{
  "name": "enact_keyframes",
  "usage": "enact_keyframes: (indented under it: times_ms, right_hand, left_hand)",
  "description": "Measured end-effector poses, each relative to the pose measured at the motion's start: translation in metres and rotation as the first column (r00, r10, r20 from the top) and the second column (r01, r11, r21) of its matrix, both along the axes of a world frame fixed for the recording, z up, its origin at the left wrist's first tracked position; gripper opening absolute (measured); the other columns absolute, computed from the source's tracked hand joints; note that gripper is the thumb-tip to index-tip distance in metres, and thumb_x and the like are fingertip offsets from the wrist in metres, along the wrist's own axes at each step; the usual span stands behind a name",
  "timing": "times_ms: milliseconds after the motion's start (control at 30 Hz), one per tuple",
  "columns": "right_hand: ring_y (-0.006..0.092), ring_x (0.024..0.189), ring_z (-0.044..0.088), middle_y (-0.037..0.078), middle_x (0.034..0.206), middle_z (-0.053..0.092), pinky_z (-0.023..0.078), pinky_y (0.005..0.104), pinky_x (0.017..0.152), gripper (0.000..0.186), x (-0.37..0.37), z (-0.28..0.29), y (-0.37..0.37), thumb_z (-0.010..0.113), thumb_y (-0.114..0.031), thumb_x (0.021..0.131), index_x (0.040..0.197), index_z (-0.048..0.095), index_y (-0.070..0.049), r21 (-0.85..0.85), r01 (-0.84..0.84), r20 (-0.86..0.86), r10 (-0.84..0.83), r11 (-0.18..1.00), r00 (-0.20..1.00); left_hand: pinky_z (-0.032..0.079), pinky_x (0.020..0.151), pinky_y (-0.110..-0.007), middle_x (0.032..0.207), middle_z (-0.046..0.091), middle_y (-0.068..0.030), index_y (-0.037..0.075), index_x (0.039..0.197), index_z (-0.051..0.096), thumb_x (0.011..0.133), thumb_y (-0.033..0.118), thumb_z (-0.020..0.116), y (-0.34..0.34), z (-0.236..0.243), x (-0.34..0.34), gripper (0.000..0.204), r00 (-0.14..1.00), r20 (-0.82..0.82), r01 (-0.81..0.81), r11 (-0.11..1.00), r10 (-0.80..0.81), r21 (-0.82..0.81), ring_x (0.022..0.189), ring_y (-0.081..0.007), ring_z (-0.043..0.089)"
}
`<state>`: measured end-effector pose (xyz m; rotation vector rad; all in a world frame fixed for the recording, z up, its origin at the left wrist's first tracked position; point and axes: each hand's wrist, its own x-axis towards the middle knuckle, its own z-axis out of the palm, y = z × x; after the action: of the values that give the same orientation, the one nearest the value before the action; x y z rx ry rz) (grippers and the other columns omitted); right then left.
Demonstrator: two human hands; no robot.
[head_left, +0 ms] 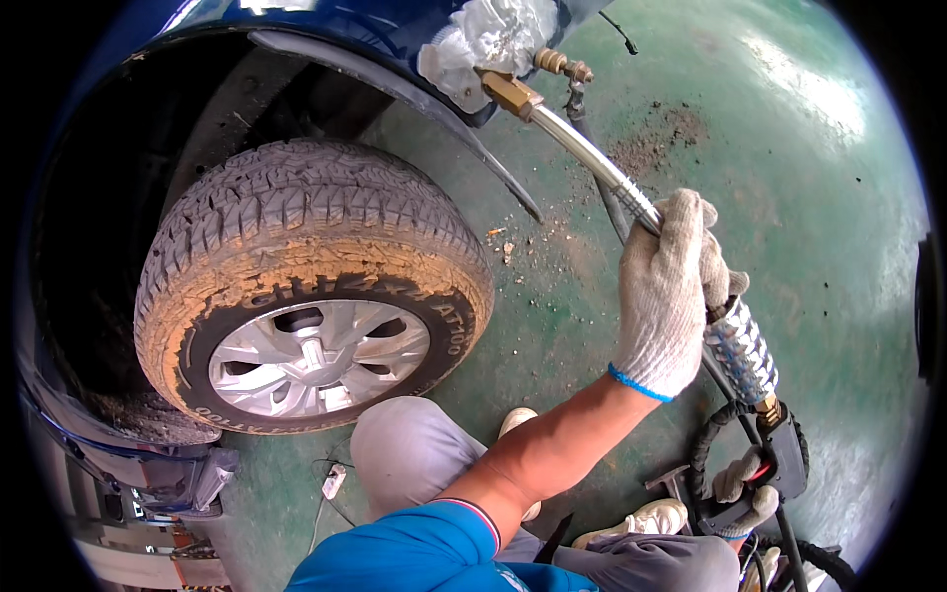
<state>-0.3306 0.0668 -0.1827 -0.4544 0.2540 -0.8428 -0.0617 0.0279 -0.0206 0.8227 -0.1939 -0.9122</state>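
Observation:
My left hand [663, 286], in a white knit glove with a blue cuff, wraps round the metal rod [602, 166] of a slide-hammer dent puller. The rod slopes up to a brass block [511, 94] at a crumpled, bare-metal patch [498, 39] on the blue car body. Below my hand is a silver knobbed cylinder [742, 350], then a black pistol grip [787, 456] with a red trigger. My right hand [745, 488], also gloved, closes round this grip, partly hidden by it. Beside the patch, a brass clamp [564, 65] joins a dark cable [607, 202].
A mud-caked tyre [316, 217] with a silver wheel [321, 357] fills the left, under the dark wheel arch [109, 217]. A loose trim strip [503, 183] hangs near it. Dirt crumbs [659, 136] lie on the green floor. Cables [698, 449] coil at lower right, near my shoes [641, 520].

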Motion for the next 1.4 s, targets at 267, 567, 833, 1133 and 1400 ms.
enact_keyframes:
  times_ms: [267,567,833,1133,1400]
  right_hand:
    - [0.0192,0.045,0.044,0.011,0.060,0.053,0.036,0.0311,0.043,0.042,0.005,0.002,-0.002,0.077,-0.025,0.078,0.097,0.053,0.002,0.008,0.012,0.004,-0.012,1.000,1.000]
    - [0.0200,0.045,0.044,0.012,0.060,0.053,0.037,0.0324,0.044,0.036,0.007,0.009,0.000,0.075,-0.022,0.077,0.093,0.053,0.002,0.043,0.011,0.008,-0.012,0.999,1.000]
    - [0.0221,0.048,0.049,0.013,0.062,0.056,0.040,0.0334,0.046,0.035,-0.002,-0.001,-0.006,0.075,-0.022,0.076,0.087,0.055,0.005,0.029,-0.095,0.090,0.092,0.995,0.992]
    - [0.0208,0.047,0.047,0.012,0.061,0.055,0.038,0.0326,0.045,0.037,0.000,0.000,-0.002,0.075,-0.026,0.078,0.089,0.054,0.003,0.075,-0.025,0.055,0.021,0.997,0.998]
    - [0.0196,0.046,0.046,0.010,0.061,0.054,0.037,0.0319,0.044,0.039,0.001,-0.002,0.009,0.075,-0.029,0.079,0.091,0.054,0.002,0.079,-0.006,0.018,0.004,0.997,1.000]
  left_hand:
    - [0.053,0.060,-0.032,0.063,0.044,0.0037,0.007,0.102,0.056,0.101,0.039,0.059,-0.006,-0.008,0.007,0.032,0.999,0.016,0.036,0.999,-0.035,-0.030,0.052,-0.0085,0.046]
    - [0.056,0.063,-0.033,0.065,0.051,0.0024,0.006,0.104,0.057,0.101,0.038,0.060,-0.004,-0.012,0.009,0.032,0.999,0.018,0.048,0.998,-0.048,-0.041,0.054,-0.0088,0.052]
    - [0.056,0.061,-0.031,0.078,0.067,-0.0037,0.006,0.107,0.061,0.098,0.025,0.063,-0.003,-0.028,-0.008,0.021,0.970,0.241,0.037,0.999,-0.027,-0.036,0.061,-0.0135,0.063]
    - [0.058,0.067,-0.039,0.062,0.064,-0.0058,0.005,0.105,0.063,0.097,0.026,0.060,-0.012,0.015,0.060,0.023,0.964,0.249,0.113,0.992,-0.095,-0.060,0.060,-0.0194,0.067]
    - [0.057,0.066,-0.034,0.078,0.065,-0.0067,0.005,0.117,0.061,0.098,0.018,0.060,0.003,-0.048,-0.031,0.023,0.998,0.058,0.043,0.975,-0.031,-0.220,0.069,-0.0168,0.065]
